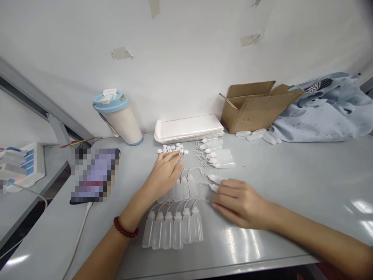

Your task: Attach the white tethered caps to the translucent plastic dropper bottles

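My left hand (164, 173) reaches over the front row of small white caps (177, 147), its fingers stretched out and touching or just above them. Beneath its palm a row of clear plastic dropper bottles (192, 186) is partly hidden. A nearer row of similar bottles (168, 231) lies with thin tubes curving from their necks. On the right, my right hand (240, 202) is closed with curled fingers around a small plastic bottle, whose white tip (214, 188) sticks out to the left. Another bottle's tip (213, 178) shows just above it. More bottles (220, 157) lie sideways beyond.
A stack of white trays or cards (189, 128) lies against the wall, beside a tumbler (125, 122). An open cardboard box (256, 111), loose clear pieces (258, 135) and blue cloth (323, 118) are right. A phone (96, 175) with cable and a power strip (32, 165) are left.
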A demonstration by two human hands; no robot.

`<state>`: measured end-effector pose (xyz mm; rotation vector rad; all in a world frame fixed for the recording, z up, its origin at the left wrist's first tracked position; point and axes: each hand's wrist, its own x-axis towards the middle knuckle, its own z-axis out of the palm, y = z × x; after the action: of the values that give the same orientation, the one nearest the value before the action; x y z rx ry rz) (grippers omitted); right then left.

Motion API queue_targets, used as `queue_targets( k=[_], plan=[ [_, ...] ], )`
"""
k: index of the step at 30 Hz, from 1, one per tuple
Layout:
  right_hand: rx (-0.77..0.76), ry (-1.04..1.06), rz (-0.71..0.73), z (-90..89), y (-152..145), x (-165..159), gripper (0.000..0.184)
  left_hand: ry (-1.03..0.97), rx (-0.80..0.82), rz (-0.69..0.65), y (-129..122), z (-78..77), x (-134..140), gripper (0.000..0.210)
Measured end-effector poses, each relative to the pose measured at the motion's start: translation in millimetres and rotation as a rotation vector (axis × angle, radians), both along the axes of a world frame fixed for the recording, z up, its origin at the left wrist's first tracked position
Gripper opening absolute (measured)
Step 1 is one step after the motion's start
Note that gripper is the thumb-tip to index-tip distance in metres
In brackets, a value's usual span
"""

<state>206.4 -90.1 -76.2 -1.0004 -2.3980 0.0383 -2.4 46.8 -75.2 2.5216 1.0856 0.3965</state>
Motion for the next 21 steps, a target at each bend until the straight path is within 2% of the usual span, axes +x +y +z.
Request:
queue_targets(
  k=[5,8,12,21],
  plan=[
    [-0.02,-0.057,-0.212,-3.3,12.2,13.4,0.021,-0.014,0.01,0.007,-2.9,3.4,-0.4,0.041],
    [0.0,-0.118,-0.258,-1.3,15.8,19.9,0.022,-0.023,0.02,0.012,-3.9,4.5,-1.1,0.04],
    [-0.002,-0.13,-0.253,0.6,15.1,21.9,0.022,-0.039,0.036,0.021,-4.1,4.5,-2.2,0.037],
    [-0.087,0.011,-0.144,0.2,7.3,11.0,0.021,-0.056,0.053,0.06,-1.5,5.7,-0.3,0.028]
  ],
)
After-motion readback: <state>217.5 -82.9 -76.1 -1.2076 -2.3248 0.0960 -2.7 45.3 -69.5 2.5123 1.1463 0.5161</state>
